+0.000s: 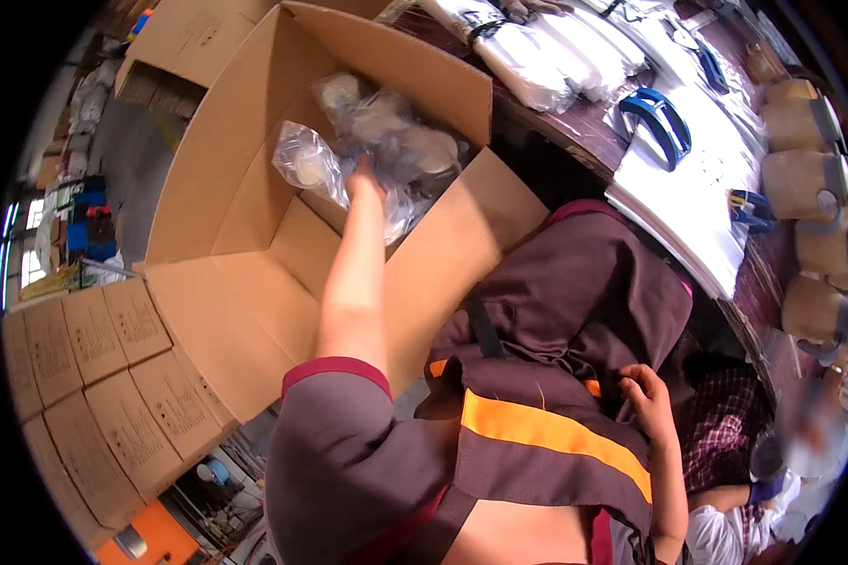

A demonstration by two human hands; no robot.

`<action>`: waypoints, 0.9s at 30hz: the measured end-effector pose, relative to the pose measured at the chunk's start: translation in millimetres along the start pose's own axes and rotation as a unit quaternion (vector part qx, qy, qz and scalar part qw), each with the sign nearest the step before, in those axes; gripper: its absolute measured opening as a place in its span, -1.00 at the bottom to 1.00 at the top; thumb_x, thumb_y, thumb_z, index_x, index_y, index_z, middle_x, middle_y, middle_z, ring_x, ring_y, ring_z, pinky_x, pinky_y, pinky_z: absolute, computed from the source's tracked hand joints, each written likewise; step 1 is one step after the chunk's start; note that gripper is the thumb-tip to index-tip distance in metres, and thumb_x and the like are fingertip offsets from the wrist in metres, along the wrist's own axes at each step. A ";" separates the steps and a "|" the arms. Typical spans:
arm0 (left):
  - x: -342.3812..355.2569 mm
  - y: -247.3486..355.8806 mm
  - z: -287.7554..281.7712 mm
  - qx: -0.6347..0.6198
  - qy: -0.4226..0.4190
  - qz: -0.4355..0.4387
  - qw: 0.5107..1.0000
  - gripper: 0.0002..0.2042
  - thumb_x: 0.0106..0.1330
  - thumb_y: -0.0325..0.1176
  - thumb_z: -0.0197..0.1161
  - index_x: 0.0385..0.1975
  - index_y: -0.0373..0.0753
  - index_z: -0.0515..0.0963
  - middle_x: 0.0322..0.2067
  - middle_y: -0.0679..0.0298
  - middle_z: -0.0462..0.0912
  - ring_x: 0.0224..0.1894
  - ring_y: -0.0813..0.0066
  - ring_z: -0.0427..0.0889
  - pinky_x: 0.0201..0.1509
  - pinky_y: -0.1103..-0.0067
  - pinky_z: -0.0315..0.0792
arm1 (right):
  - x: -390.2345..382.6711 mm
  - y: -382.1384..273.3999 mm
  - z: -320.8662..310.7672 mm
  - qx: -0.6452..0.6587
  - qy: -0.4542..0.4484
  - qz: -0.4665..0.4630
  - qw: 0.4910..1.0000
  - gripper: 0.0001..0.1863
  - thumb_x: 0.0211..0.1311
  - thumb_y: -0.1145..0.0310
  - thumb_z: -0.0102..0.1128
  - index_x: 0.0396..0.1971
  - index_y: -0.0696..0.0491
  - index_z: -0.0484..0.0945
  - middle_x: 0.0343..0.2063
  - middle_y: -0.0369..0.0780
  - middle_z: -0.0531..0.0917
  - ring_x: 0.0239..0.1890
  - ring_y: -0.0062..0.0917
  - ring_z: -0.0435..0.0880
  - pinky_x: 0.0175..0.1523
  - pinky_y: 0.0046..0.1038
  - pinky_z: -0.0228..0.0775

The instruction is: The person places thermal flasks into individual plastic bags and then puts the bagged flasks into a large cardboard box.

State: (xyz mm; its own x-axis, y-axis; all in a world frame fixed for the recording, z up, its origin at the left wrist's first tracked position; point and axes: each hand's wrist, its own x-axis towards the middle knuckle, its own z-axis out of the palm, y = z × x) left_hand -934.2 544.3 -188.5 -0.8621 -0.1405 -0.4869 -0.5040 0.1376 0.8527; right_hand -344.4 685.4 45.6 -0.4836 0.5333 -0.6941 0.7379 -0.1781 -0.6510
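Observation:
My left hand [366, 179] reaches into an open cardboard box [221, 179] among clear plastic bags [400, 137] holding pale round items. Its fingertips are hidden in the plastic, so its grip cannot be made out. One bag [306, 165] lies just left of the hand. My right hand [645, 395] is beside the dark trousers [584, 282], fingers loosely curved and apart, with nothing visible in them.
Stacked small cartons [99, 395] stand at the left, another box [184, 38] behind. A table [546, 122] at upper right bears bagged items, paper sheets [678, 198] and blue tool-like objects [655, 127]. Another person's arm and white top [725, 527] show at lower right.

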 end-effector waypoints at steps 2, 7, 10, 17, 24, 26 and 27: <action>1.2 -26.9 21.2 0.322 -0.014 0.095 0.942 -0.67 0.10 -0.21 0.34 -0.34 -0.39 0.55 -0.22 0.05 0.58 -0.21 0.19 0.56 -0.13 0.40 0.44 | -2.4 8.3 -3.6 0.065 0.015 0.012 0.998 -0.84 0.21 0.48 0.07 -0.22 0.17 0.49 -0.43 -0.35 0.52 -0.35 -0.70 0.47 -0.20 -0.62 0.33; -5.8 -34.6 4.4 0.222 -0.282 0.068 0.931 -0.60 0.21 -0.17 0.13 -0.10 -0.36 0.54 -0.06 0.08 0.57 0.00 0.21 0.55 0.08 0.41 0.40 | 31.1 -9.5 -60.0 -0.115 0.237 -0.192 0.945 -0.80 0.19 0.50 0.09 -0.17 0.17 0.47 -0.27 -0.19 0.55 -0.22 -0.52 0.53 -0.08 -0.52 0.38; -12.1 -20.7 -10.1 -0.114 -0.165 -0.167 0.965 -0.62 0.24 -0.30 0.09 -0.03 -0.42 0.47 -0.04 0.10 0.54 0.01 0.21 0.52 0.08 0.32 0.39 | 77.8 -45.2 -126.8 -0.330 0.382 -0.242 0.829 -0.64 0.14 0.45 0.13 -0.02 0.09 0.42 -0.04 -0.05 0.51 0.01 -0.19 0.50 0.07 -0.35 0.34; -181.1 57.7 4.8 0.111 -0.310 0.290 0.898 -0.65 0.30 -0.41 0.05 0.06 -0.37 0.37 0.00 0.13 0.50 0.06 0.41 0.47 0.16 0.53 0.31 | 180.2 -80.6 -222.9 -0.539 0.396 -0.324 0.669 -0.45 0.02 0.27 0.22 0.09 -0.05 0.37 0.07 -0.21 0.47 0.19 -0.33 0.35 0.23 -0.21 0.16; -382.6 128.1 161.9 0.216 -0.518 0.632 0.534 -0.70 0.12 -0.35 0.18 -0.12 -0.23 0.53 -0.14 0.13 0.58 -0.05 0.16 0.53 0.06 0.40 0.37 | 187.3 -61.8 -220.7 -0.512 0.368 -0.284 0.722 -0.68 0.00 0.26 0.20 -0.18 -0.01 0.53 -0.11 -0.29 0.53 0.11 -0.41 0.40 0.09 -0.26 0.26; -395.1 109.7 214.4 0.269 -0.444 0.724 0.454 -0.58 0.11 -0.26 0.22 0.01 -0.11 0.45 0.07 0.14 0.41 0.18 0.15 0.33 0.23 0.26 0.19 | 176.3 -45.2 -218.2 -0.485 0.406 -0.292 0.718 -0.70 0.01 0.28 0.19 -0.21 0.00 0.52 -0.12 -0.29 0.52 0.15 -0.41 0.37 0.06 -0.23 0.27; -396.2 97.2 239.4 0.324 -0.390 0.749 0.427 -0.55 0.11 -0.21 0.21 0.05 -0.06 0.42 0.12 0.14 0.36 0.23 0.15 0.26 0.25 0.17 0.14 | 170.5 -32.4 -222.6 -0.486 0.432 -0.277 0.707 -0.69 0.01 0.29 0.20 -0.19 0.00 0.52 -0.09 -0.28 0.52 0.16 -0.39 0.37 0.09 -0.22 0.25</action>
State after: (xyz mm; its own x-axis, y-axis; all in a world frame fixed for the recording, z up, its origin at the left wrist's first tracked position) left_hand -654.3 848.1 41.9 0.1285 0.9151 0.3821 0.9521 -0.2217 0.2107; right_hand -345.9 966.2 16.7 -0.6671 0.6790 0.3064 0.7257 0.6853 0.0614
